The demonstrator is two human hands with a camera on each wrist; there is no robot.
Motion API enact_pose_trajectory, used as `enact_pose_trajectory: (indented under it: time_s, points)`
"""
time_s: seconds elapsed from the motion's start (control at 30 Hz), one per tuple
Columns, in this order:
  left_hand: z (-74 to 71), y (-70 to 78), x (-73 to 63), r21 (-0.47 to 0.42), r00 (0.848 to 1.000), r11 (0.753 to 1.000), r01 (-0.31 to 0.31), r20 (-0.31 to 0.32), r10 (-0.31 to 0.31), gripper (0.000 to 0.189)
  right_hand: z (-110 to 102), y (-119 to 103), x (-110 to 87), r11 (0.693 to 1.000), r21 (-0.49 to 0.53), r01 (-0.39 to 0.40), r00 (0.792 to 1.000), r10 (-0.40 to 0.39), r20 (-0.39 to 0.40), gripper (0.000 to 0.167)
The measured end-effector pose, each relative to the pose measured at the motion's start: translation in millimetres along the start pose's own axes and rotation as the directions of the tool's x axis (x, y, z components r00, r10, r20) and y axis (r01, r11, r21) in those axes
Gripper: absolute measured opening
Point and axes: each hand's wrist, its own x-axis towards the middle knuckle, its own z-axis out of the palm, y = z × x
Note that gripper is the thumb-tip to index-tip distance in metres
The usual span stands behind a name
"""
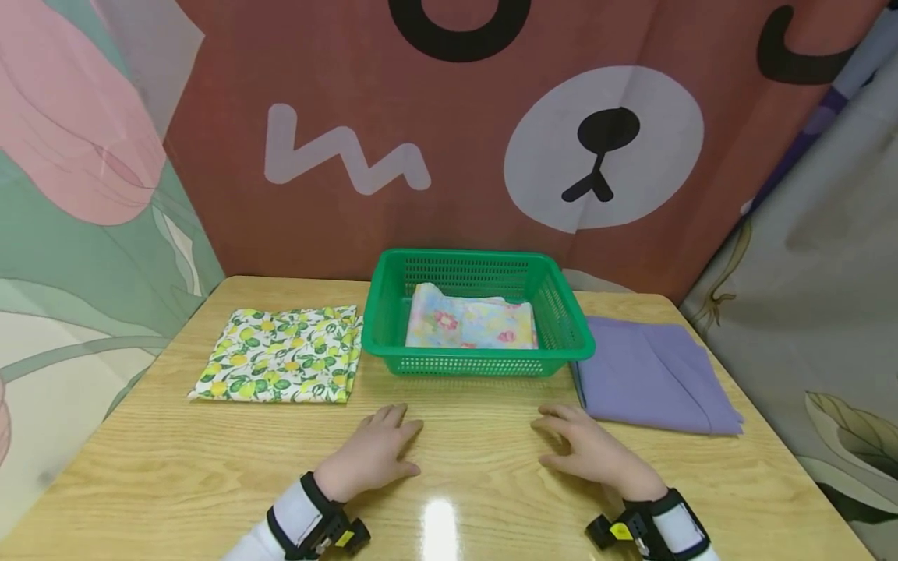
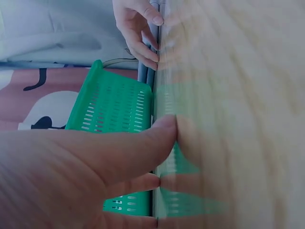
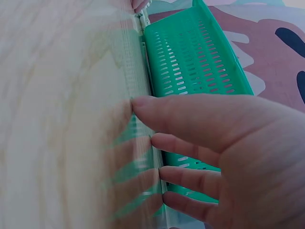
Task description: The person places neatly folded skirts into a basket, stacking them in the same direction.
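Observation:
My left hand [image 1: 373, 456] rests on the wooden table with its fingertips down and relaxed, holding nothing. Across from it, my right hand [image 1: 592, 448] touches the tabletop the same way, fingers spread and slightly bent. Beyond both hands stands a green plastic basket [image 1: 463, 365] with slotted walls. Inside it lies a folded pastel floral cloth [image 1: 470, 321]. To the basket's left is a folded cloth with a lemon print [image 1: 281, 354], just past my left hand. A folded purple cloth [image 1: 652, 374] lies to the right, its near left corner close to my right fingertips.
The light wooden table [image 1: 477, 436] ends at a brown curtain [image 1: 337, 218] with a bear face behind the basket. Patterned fabric hangs along the left, and a grey curtain [image 1: 807, 312] along the right. Each wrist wears a strapped camera.

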Motion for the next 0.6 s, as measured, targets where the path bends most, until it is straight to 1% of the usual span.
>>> enact_pose_trajectory:
  time_s: [0.07,0.13,0.2,0.27,0.33,0.4,0.5,0.6]
  points:
    - [-0.4,0.2,-0.1,-0.014,1.0,1.0,0.003,-0.004,-0.003,0.063,-0.2,0.1,-0.3,1.0,-0.006,0.007,1.0,-0.007,-0.01,0.048]
    - [-1.4,-0.2,0.1,-0.039,1.0,0.999,0.004,-0.028,-0.005,0.061,-1.1,-0.3,-0.2,1.0,-0.008,0.011,1.0,-0.011,-0.019,0.048]
    - [-3.4,-1.8,0.5,-0.064,0.997,0.998,0.004,-0.074,-0.009,0.058,-2.2,-0.1,0.1,1.0,-0.01,0.015,1.0,-0.015,-0.024,0.048]
    - [-6.7,-4.2,0.7,-0.08,0.991,0.997,-0.003,-0.132,-0.007,0.054,-3.3,-0.2,0.1,1.0,-0.003,0.016,1.0,-0.016,-0.023,0.048]
    - [-11.6,-7.3,0.4,-0.069,0.983,0.998,-0.014,-0.185,0.001,0.049,-4.1,-0.6,-0.1,1.0,0.005,0.021,1.0,-0.021,-0.022,0.048]
    - [-17.3,-11.1,-0.1,-0.047,0.976,0.999,-0.018,-0.219,0.007,0.045,-4.2,-0.6,0.0,1.0,0.007,0.027,0.999,-0.027,-0.023,0.048]
    - [-27.0,-18.4,0.1,-0.003,0.971,1.0,-0.009,-0.24,0.008,0.042,-3.0,-0.2,0.2,1.0,0.011,0.025,0.999,-0.025,-0.026,0.048]
    - [-36.8,-29.6,2.4,0.024,0.972,0.999,0.036,-0.231,-0.029,0.044,-0.8,0.0,0.5,1.0,0.015,0.016,1.0,-0.016,-0.024,0.048]
